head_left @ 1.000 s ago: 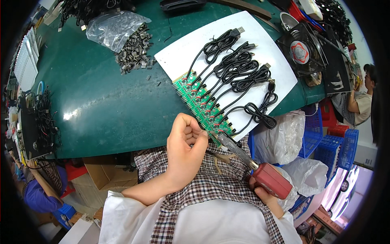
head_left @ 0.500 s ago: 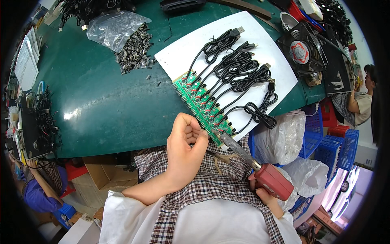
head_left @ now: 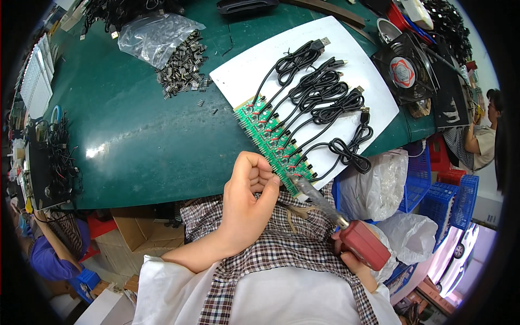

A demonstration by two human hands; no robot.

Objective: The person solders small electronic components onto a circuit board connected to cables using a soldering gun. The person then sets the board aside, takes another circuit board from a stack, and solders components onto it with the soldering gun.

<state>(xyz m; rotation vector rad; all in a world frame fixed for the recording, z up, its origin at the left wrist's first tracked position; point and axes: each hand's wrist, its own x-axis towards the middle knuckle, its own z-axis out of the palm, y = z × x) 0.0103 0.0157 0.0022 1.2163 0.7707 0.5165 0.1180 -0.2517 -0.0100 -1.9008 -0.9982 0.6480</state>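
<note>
A strip of joined green circuit boards (head_left: pixel 264 132) lies slantwise along the near left edge of a white sheet (head_left: pixel 360 67). Black USB cables (head_left: pixel 319 91), each coiled and tied, run from the boards across the sheet. My left hand (head_left: pixel 246 203) is closed in a pinch beside the strip's near end; whatever its fingertips hold is hidden. My right hand (head_left: pixel 358 266), partly covered by the tool, grips a soldering gun (head_left: pixel 365 245) with a red body and a wrapped shaft. Its tip points to the lower boards, close to the left fingertips.
Small metal parts (head_left: pixel 184 67) are heaped beside a clear plastic bag (head_left: pixel 157 38) on the green table (head_left: pixel 135 130). A square fan (head_left: pixel 402 71) stands at the right. Blue crates (head_left: pixel 436 200) and plastic-wrapped bundles (head_left: pixel 376 176) sit right of my lap. Other people work at both sides.
The soldering gun's tip has shifted slightly right and down over the lower boards. My left hand keeps its pinch in nearly the same place. The whole view has moved a little.
</note>
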